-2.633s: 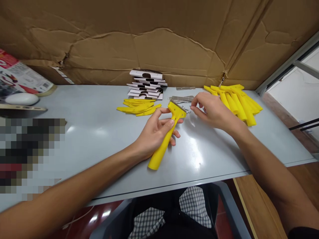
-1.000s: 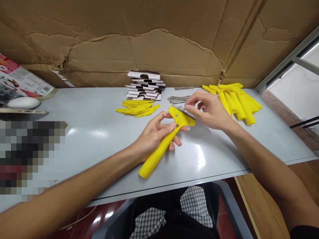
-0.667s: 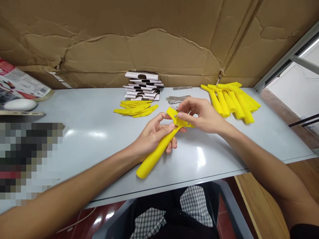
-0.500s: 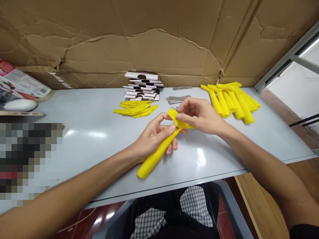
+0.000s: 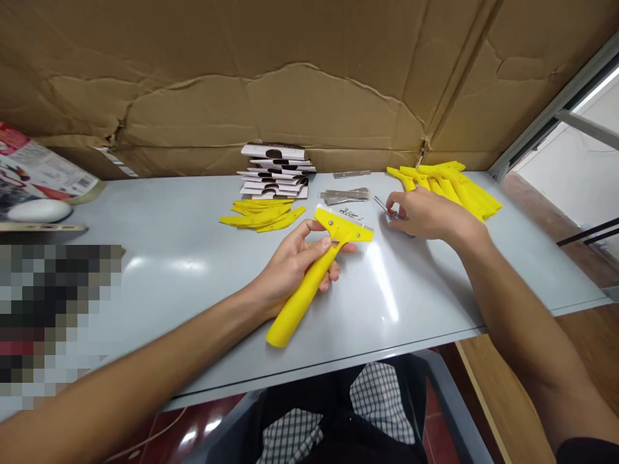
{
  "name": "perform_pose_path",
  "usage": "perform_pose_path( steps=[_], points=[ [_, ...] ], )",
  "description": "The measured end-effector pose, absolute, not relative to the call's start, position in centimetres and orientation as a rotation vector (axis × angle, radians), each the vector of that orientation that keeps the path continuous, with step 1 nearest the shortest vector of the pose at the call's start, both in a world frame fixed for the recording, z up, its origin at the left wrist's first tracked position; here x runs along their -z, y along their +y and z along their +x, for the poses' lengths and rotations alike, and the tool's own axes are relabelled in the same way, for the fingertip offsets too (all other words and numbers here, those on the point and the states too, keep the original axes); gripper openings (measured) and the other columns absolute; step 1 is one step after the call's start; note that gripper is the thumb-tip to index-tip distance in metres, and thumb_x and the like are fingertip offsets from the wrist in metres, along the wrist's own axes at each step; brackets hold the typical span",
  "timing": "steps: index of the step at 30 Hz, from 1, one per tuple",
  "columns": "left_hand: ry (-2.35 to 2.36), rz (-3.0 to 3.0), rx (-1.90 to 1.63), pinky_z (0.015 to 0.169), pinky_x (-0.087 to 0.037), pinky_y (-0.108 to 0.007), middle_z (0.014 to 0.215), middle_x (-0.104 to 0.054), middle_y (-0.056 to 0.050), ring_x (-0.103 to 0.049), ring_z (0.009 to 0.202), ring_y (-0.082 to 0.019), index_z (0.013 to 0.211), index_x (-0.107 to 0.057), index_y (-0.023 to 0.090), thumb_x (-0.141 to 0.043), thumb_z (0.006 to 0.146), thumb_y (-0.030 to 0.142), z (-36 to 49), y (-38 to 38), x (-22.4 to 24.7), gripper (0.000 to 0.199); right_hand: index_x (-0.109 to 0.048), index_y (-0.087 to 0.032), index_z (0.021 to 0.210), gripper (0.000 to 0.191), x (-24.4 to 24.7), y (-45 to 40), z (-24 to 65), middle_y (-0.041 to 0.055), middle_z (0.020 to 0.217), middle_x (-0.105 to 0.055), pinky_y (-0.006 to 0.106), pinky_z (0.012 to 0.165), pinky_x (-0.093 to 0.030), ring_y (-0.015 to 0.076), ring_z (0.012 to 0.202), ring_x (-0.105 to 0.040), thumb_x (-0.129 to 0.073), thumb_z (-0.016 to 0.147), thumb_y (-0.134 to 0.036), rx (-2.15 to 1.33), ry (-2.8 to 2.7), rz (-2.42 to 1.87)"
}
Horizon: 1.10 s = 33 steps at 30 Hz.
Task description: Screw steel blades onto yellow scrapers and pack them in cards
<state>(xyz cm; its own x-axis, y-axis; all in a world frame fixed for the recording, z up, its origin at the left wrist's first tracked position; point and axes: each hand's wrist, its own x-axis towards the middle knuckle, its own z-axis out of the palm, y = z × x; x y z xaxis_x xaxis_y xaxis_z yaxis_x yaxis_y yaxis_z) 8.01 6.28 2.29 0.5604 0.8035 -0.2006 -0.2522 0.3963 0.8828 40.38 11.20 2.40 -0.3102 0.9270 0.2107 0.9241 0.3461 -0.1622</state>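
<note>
My left hand (image 5: 294,258) is wrapped round the yellow handle of a scraper (image 5: 302,296), held tilted above the table with its wide head pointing away from me. Two screws show in the head, and a thin clear edge runs along its front. To the right, my right hand (image 5: 428,212) has its fingers closed on a screwdriver (image 5: 381,204); the metal shaft sticks out to the left and a bit of red shows at the handle. Small screws (image 5: 350,213) lie loose just beyond the scraper head. Flat metal blades (image 5: 345,196) are piled behind them.
Yellow scraper handles (image 5: 467,187) lie in a row at the back right. Yellow flat plates (image 5: 264,216) and a stack of folded white cards (image 5: 275,171) sit at back centre. A cardboard sheet (image 5: 271,109) stands behind the table. A white mouse (image 5: 39,210) is at left.
My right hand has left the scraper head and moved right, where it now grips the screwdriver. The scraper stays in my left hand, its head now fully in sight.
</note>
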Motion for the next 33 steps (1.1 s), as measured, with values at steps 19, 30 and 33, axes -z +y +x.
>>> perform_pose_path(
  steps=[19,30,33],
  points=[
    [0.684,0.932,-0.779,0.043,-0.049,-0.019,0.109,-0.084,-0.01,-0.067,0.055,-0.011,0.117,-0.046,0.026,-0.081,0.099,0.034,7.9,6.2,-1.6,0.041,-0.073,-0.026,0.105,0.017,-4.2,9.4,37.2,0.0094,0.102,-0.072,0.04,0.074,-0.044,0.026,0.079,-0.06,-0.08,0.09,-0.03,0.116,-2.277,-1.562],
    [0.731,0.918,-0.809,0.044,-0.05,-0.019,0.104,-0.083,-0.009,-0.066,0.055,-0.011,0.115,-0.043,0.026,-0.084,0.095,0.032,8.2,6.0,-2.2,0.046,-0.078,-0.024,0.099,0.021,-4.8,10.5,37.9,0.0075,0.089,-0.075,0.037,0.066,-0.045,0.0247,0.074,-0.064,-0.074,0.082,-0.012,-0.107,-2.285,-1.785],
    [0.749,0.91,-0.832,0.044,-0.05,-0.018,0.103,-0.083,-0.009,-0.065,0.054,-0.011,0.116,-0.042,0.026,-0.083,0.095,0.031,8.4,5.9,-2.5,0.046,-0.078,-0.023,0.106,0.021,-6.9,9.1,36.4,0.0066,0.095,-0.078,0.039,0.077,-0.05,0.0255,0.085,-0.07,-0.068,0.089,-0.016,-0.177,-2.279,-1.445]
  ],
)
